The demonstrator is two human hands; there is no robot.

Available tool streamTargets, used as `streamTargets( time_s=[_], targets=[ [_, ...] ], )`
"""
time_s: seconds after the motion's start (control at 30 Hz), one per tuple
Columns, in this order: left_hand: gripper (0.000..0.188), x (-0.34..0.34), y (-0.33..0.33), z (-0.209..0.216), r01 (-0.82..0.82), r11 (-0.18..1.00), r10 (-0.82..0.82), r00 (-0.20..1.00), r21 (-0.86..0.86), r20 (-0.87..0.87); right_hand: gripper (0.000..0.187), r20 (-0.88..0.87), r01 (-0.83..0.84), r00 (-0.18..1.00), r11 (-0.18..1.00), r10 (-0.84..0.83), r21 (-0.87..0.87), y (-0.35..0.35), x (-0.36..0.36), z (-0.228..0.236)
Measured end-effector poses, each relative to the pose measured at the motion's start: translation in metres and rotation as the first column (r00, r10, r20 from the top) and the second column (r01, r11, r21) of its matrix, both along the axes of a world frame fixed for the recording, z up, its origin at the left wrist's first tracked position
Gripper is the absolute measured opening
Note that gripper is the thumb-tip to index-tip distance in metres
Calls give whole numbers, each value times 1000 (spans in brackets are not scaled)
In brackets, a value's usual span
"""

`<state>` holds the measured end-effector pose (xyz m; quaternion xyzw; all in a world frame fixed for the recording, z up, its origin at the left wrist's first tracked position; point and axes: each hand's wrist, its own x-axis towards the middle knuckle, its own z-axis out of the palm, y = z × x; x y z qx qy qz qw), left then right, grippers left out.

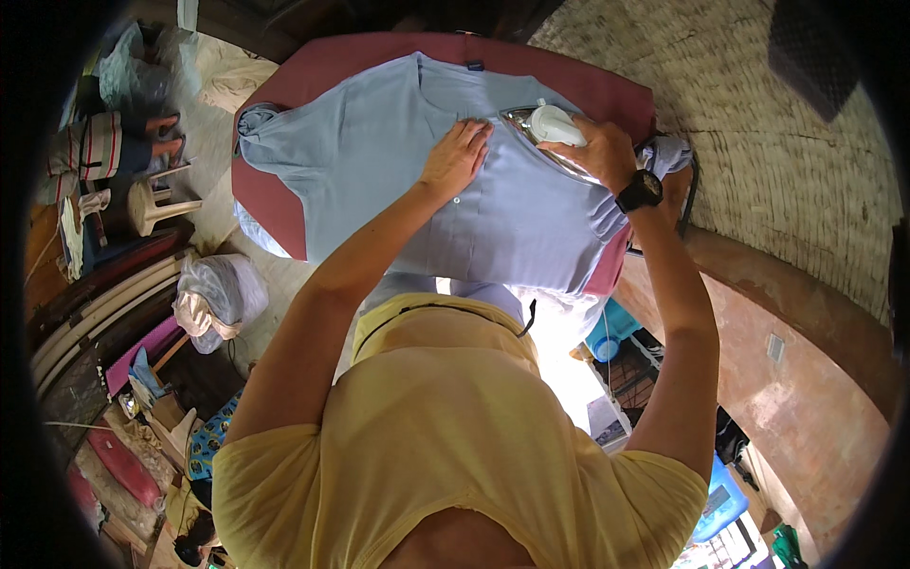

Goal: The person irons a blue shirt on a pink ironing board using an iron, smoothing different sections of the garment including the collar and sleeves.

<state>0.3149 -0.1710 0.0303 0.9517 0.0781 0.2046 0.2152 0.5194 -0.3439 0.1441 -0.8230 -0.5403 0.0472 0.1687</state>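
A dark-red, cloth-covered table with angled corners carries a light blue-grey fabric shirt, spread out with its neckline near the far edge. On the shirt's right part sits a pointed white-and-silver clothes iron, gripped by the right hand. The left hand, released, rests palm down mid-shirt. A black watch circles the right wrist
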Motion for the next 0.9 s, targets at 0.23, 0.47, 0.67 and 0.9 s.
streamTargets(
  time_s=[0.23,0.47,0.67,0.9],
  targets=[
    [35,-3,-1,-1,-15,999,13,999,46,49,67,54,-80,995,995,82,-51,11,8,-8],
    [34,-6,1,-9,-14,1000,13,998,14,64,59,109,-163,980,986,165,-29,14,19,-11],
    [25,-11,8,-5,41,973,-27,998,-228,62,57,37,-194,980,979,196,-55,19,25,-11],
    [17,-21,35,9,-76,970,124,972,-233,198,56,88,-219,971,974,223,-53,30,20,1]
  ],
)
